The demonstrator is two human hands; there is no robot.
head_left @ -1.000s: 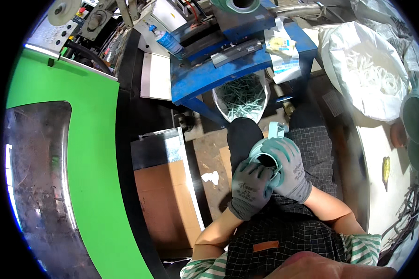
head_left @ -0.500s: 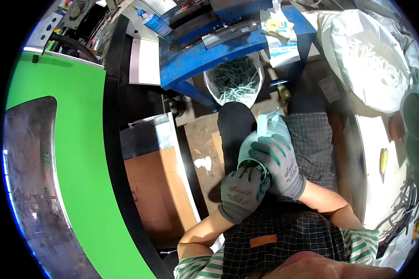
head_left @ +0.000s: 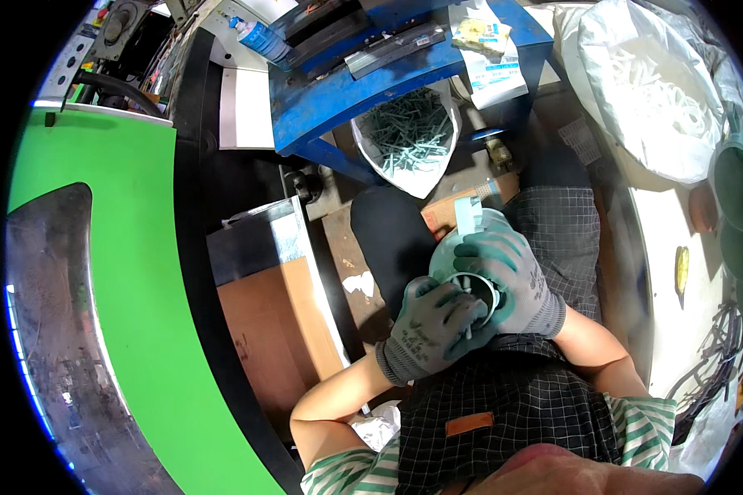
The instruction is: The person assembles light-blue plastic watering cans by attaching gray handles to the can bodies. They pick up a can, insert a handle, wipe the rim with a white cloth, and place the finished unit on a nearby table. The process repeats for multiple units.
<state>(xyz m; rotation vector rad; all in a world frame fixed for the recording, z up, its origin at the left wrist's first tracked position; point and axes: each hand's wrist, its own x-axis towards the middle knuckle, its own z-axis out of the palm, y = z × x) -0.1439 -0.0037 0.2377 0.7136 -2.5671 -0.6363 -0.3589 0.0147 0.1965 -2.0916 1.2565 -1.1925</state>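
Observation:
A pale green plastic jug (head_left: 444,257) with a strap-like handle (head_left: 469,216) lies between my thighs, its round open mouth tipped up toward me. My right hand (head_left: 510,268), in a grey and green work glove, is closed round the jug's right side. My left hand (head_left: 428,337), gloved alike, is at the near left of the mouth with its fingers curled over the rim. A short pale piece shows by the left fingertips; what those fingers hold is too hidden to name.
Beneath the blue bench (head_left: 330,111) stands a white-lined bin (head_left: 417,183) of thin green plastic sticks. At right are a white bag (head_left: 582,62) of white plastic pieces, a yellow-handled tool (head_left: 682,272) and green containers (head_left: 736,186). A cardboard sheet (head_left: 276,330) and green panel (head_left: 140,289) are left.
My left hand has shifted down and turned, so more of the jug's mouth shows. The jug has tilted further toward me, and my left knee has moved left.

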